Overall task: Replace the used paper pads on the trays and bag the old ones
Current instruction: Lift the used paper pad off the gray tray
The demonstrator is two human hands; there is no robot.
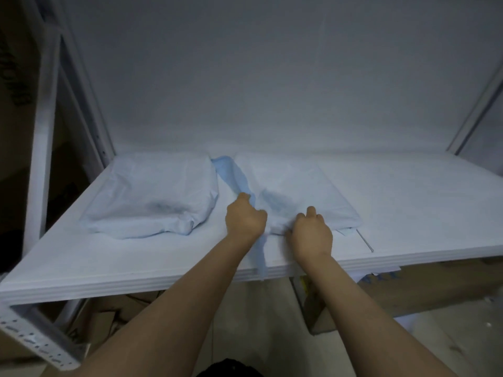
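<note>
As the head camera looks down on the white shelf [408,191], the left hand [245,219] is curled round a blue strip [234,175], and the right hand [310,232] grips the front edge of the crumpled pad [299,186] beside it. Another pad [152,194] lies further left. The paper looks light, limp and easy to tear, so it is probably best gathered by its edges.

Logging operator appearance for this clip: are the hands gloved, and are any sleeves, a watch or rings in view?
No gloves: the left hand and right hand are both bare. The left forearm and right forearm are uncovered down to the bottom edge of the picture, so no sleeve shows. No watch, bracelet or ring is visible.
</note>
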